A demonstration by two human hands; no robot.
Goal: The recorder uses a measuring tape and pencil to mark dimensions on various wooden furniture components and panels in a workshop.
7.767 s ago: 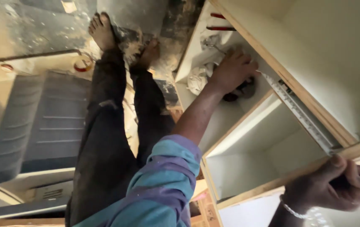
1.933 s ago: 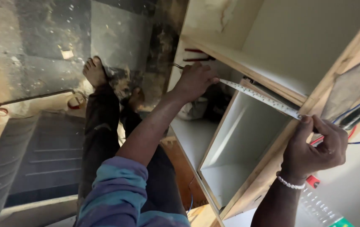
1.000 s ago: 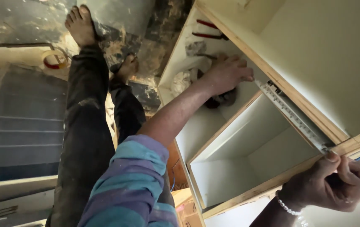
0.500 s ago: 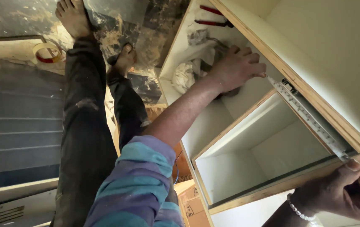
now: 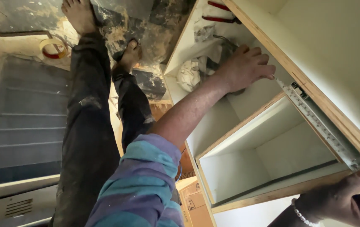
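My left hand (image 5: 247, 67) reaches deep into a white cabinet (image 5: 272, 42) with raw plywood edges and pins the tip of a tape measure blade (image 5: 318, 124) against the inner side wall. The blade runs diagonally along the cabinet's inner edge down to my right hand (image 5: 348, 201) at the lower right corner. My right hand, with a beaded bracelet at the wrist, is closed on the blade's near end; the tape's case is hidden. A boxed compartment (image 5: 247, 168) lies open below the blade.
Red-handled pliers (image 5: 220, 19) and a crumpled white rag (image 5: 190, 73) lie in the cabinet's far section. My legs (image 5: 87, 126) and bare feet stretch over a dirty floor. A roll of tape (image 5: 53, 48), a grey panel (image 5: 20, 117) and a cardboard box (image 5: 192, 201) are nearby.
The view has tilted and closed in on the cabinet. My right hand has slipped toward the lower right corner of the view; my left hand stays at the blade's far end.
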